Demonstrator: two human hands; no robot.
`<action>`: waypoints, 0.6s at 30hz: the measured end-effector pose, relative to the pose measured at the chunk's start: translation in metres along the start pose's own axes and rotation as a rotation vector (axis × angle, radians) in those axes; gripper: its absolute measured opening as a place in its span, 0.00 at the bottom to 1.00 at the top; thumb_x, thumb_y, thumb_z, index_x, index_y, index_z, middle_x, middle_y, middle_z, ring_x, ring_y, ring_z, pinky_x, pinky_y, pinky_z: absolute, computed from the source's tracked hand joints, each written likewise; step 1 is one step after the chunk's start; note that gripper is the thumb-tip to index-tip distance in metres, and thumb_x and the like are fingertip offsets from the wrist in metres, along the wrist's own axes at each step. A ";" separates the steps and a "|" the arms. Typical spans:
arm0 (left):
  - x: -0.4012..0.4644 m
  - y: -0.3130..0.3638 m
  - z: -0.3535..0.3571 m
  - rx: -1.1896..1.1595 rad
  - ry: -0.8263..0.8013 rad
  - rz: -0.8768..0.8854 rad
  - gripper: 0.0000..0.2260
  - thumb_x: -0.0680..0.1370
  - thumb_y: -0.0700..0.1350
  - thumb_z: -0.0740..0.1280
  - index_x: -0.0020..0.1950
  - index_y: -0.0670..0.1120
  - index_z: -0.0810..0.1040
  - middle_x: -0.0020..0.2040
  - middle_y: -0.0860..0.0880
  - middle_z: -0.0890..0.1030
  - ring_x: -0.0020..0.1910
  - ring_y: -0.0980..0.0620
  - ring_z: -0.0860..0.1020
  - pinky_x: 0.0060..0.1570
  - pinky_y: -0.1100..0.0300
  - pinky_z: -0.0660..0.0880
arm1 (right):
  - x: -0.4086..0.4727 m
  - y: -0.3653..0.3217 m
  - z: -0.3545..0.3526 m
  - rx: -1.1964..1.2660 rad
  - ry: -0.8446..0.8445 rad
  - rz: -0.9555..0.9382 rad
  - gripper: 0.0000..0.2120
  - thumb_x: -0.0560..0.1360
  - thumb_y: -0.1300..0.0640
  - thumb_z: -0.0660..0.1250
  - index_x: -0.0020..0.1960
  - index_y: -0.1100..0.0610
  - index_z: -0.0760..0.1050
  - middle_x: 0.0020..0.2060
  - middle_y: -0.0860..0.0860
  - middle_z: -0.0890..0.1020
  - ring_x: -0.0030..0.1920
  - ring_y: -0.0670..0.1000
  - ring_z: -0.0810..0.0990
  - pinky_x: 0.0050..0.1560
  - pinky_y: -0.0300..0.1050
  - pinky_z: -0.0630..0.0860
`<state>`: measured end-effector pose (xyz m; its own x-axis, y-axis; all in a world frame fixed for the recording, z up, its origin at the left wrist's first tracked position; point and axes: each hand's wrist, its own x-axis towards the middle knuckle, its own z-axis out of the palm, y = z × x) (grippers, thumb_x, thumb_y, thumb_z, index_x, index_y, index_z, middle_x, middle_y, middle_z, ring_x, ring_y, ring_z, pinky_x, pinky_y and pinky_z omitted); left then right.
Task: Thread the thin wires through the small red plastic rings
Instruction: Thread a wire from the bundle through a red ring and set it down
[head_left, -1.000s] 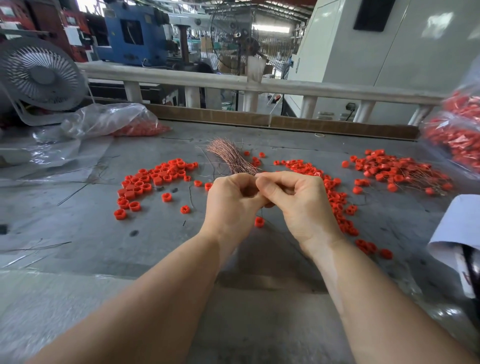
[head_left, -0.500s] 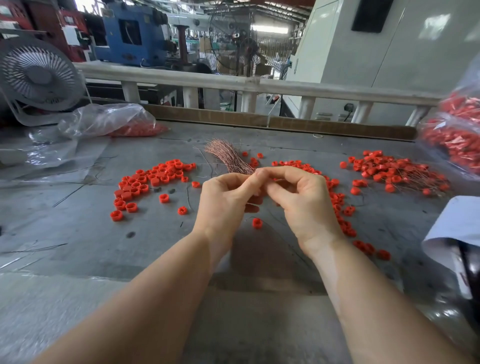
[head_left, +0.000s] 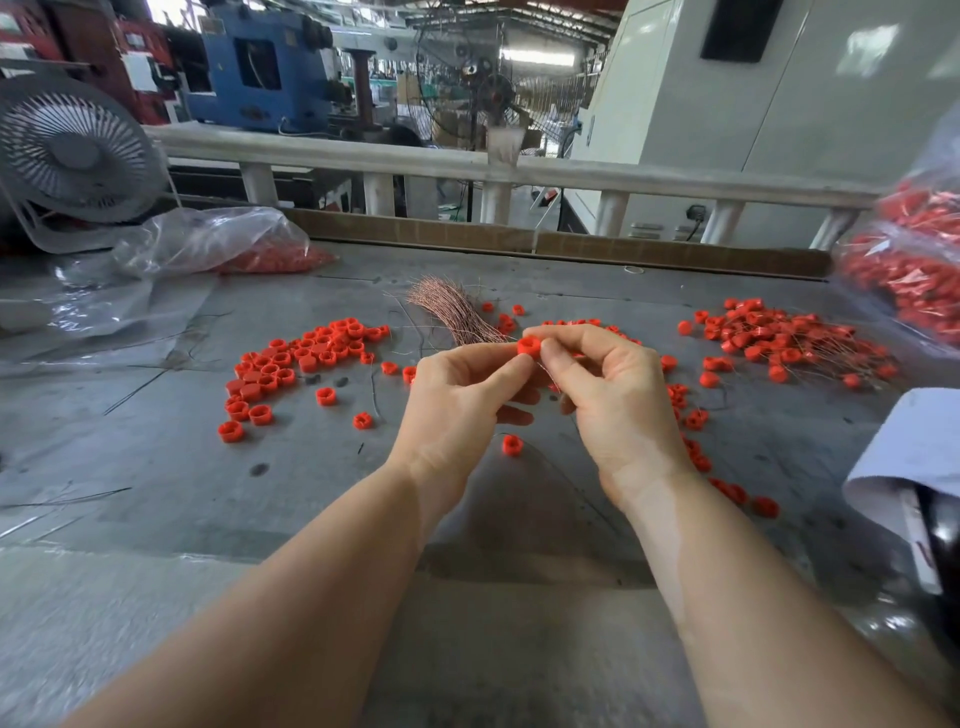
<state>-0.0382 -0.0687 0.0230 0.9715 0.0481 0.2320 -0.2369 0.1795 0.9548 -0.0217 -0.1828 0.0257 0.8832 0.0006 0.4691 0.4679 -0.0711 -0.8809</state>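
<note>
Both hands meet above the middle of the grey table (head_left: 156, 499). My left hand (head_left: 457, 400) pinches a small red plastic ring (head_left: 529, 346) at its fingertips. My right hand (head_left: 613, 395) pinches a thin wire (head_left: 550, 375) right beside that ring; whether the wire passes through it I cannot tell. A bundle of copper wires (head_left: 452, 312) lies just behind the hands. Loose red rings (head_left: 306, 358) spread to the left, one single ring (head_left: 511, 445) lies under the hands, and a pile of rings with wires in them (head_left: 779, 343) lies to the right.
A clear bag of red rings (head_left: 244, 244) lies back left beside a white fan (head_left: 72, 156). Bags of red parts (head_left: 914, 270) bulge in at the right edge. A white cloth (head_left: 914, 467) lies front right. A cardboard strip (head_left: 519, 241) and a railing (head_left: 467, 166) bound the far side.
The hands have lifted and parted slightly. The red ring, hidden between the fingers a second ago, now shows at my left fingertips, with my right fingers beside it.
</note>
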 end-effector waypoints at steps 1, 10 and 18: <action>0.000 0.000 0.000 0.005 0.002 0.003 0.08 0.77 0.36 0.64 0.43 0.46 0.82 0.34 0.51 0.83 0.32 0.57 0.79 0.31 0.66 0.75 | 0.000 0.000 0.000 0.003 -0.001 0.002 0.09 0.76 0.64 0.64 0.44 0.53 0.81 0.36 0.44 0.83 0.35 0.36 0.78 0.34 0.27 0.70; 0.000 0.000 0.001 0.048 0.027 0.006 0.06 0.76 0.38 0.66 0.42 0.43 0.82 0.35 0.47 0.83 0.31 0.55 0.77 0.30 0.65 0.75 | 0.000 -0.001 -0.001 -0.011 -0.016 0.001 0.10 0.76 0.65 0.63 0.43 0.53 0.80 0.31 0.39 0.82 0.34 0.35 0.78 0.32 0.26 0.70; 0.000 0.000 -0.001 0.066 0.033 -0.008 0.06 0.76 0.39 0.66 0.41 0.44 0.82 0.34 0.48 0.83 0.31 0.55 0.77 0.31 0.64 0.75 | -0.001 0.002 -0.002 -0.048 -0.022 0.009 0.10 0.76 0.63 0.64 0.43 0.51 0.81 0.33 0.40 0.82 0.35 0.36 0.78 0.33 0.26 0.70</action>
<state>-0.0386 -0.0676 0.0232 0.9725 0.0797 0.2191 -0.2272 0.1147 0.9671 -0.0215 -0.1846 0.0242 0.8882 0.0212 0.4590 0.4581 -0.1194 -0.8809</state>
